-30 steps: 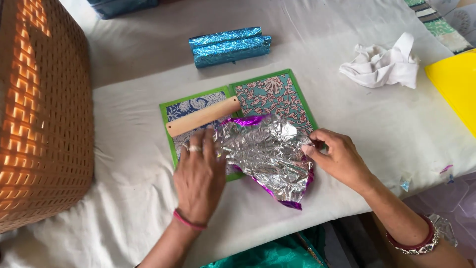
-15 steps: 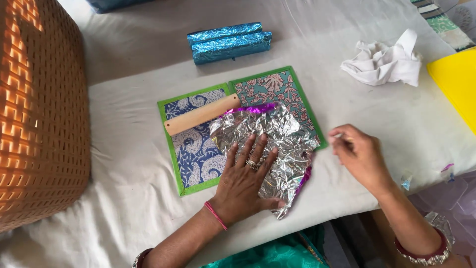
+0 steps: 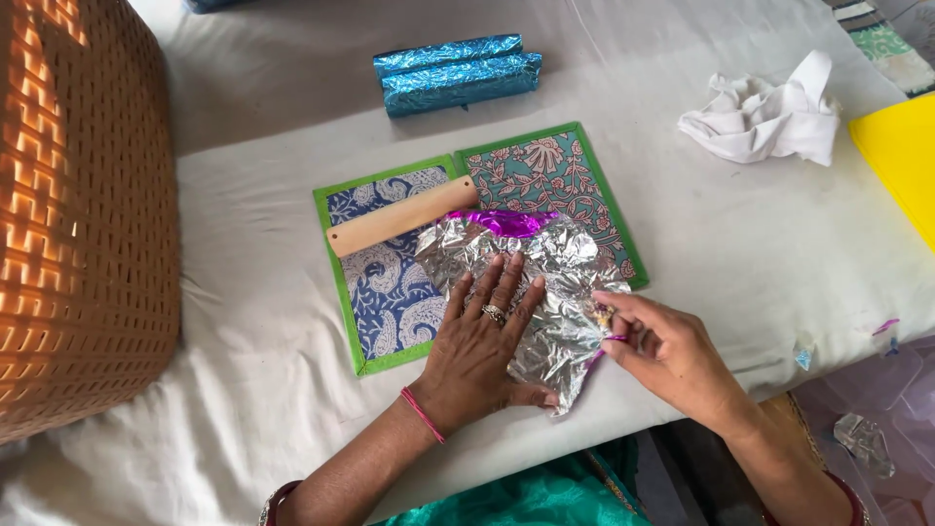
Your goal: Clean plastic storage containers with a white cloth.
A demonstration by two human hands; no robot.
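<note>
A crumpled sheet of silver foil (image 3: 545, 263) with a purple underside lies over an opened green-edged folder (image 3: 390, 292) printed in blue and teal patterns. My left hand (image 3: 482, 336) presses flat on the foil, fingers spread. At the sheet's right edge, my right hand (image 3: 662, 356) pinches the foil between thumb and fingertips. A flat wooden stick (image 3: 399, 216) rests across the folder just above the foil.
Two blue foil-wrapped bars (image 3: 456, 73) lie at the back of the white-covered table (image 3: 243, 195). A crumpled white cloth (image 3: 765, 117) sits back right, a yellow sheet (image 3: 901, 156) at the right edge. A tall woven basket (image 3: 78, 214) stands on the left.
My left hand moved from the foil's left side onto its middle and pressed it flat. My right hand let go, drew away, then came back to pinch the right edge.
</note>
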